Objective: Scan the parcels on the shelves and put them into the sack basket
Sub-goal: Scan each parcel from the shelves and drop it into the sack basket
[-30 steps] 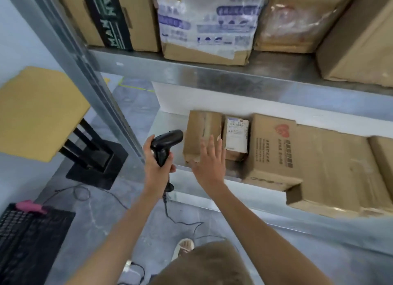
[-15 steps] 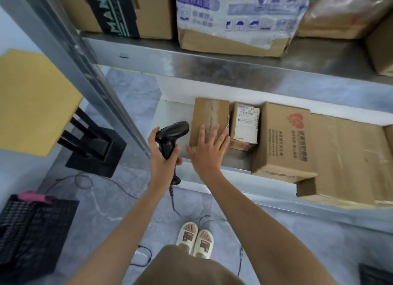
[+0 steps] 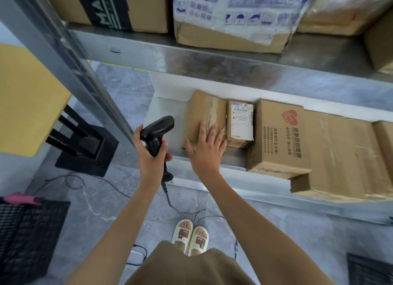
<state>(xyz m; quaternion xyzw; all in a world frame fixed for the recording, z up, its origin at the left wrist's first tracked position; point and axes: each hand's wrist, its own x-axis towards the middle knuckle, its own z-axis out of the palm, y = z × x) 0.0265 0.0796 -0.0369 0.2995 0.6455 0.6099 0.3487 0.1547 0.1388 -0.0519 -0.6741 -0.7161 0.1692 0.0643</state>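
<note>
1. Brown cardboard, taped along its top, makes up the plain parcel (image 3: 205, 117) at the left end of the lower shelf (image 3: 212, 159); it lies flat, its long side running back into the shelf.
2. Over its near end rests the right hand (image 3: 207, 149), palm down; the fingers (image 3: 212, 131) are straight and spread, curling round nothing.
3. Touching that parcel on its right stands a smaller labelled parcel (image 3: 241, 123), a white shipping label with a barcode covering its top.
4. Right of this sits a larger heart-logo box (image 3: 280, 136) with a red heart mark and dark print; beyond it a big plain carton (image 3: 340, 157) overhangs the shelf's front edge.
5. Left of the shelf the left hand (image 3: 151, 155) grips the handle of a black barcode scanner (image 3: 157, 131), fingers wrapped round it; the scanner's head points toward the plain parcel, and its cable (image 3: 168, 195) trails down to the grey floor (image 3: 106, 210).
6. On the upper shelf (image 3: 212, 59) stand more cartons, one of them a wrapped box (image 3: 231, 15) in white plastic with blue print.
7. A black mesh basket (image 3: 27, 238) sits at lower left on the floor, a pink object (image 3: 21, 198) on its rim; a yellow board (image 3: 25, 102) on a black stand (image 3: 85, 148) is behind it.
8. Two cream slippers (image 3: 190, 236) show below on the floor, side by side.
</note>
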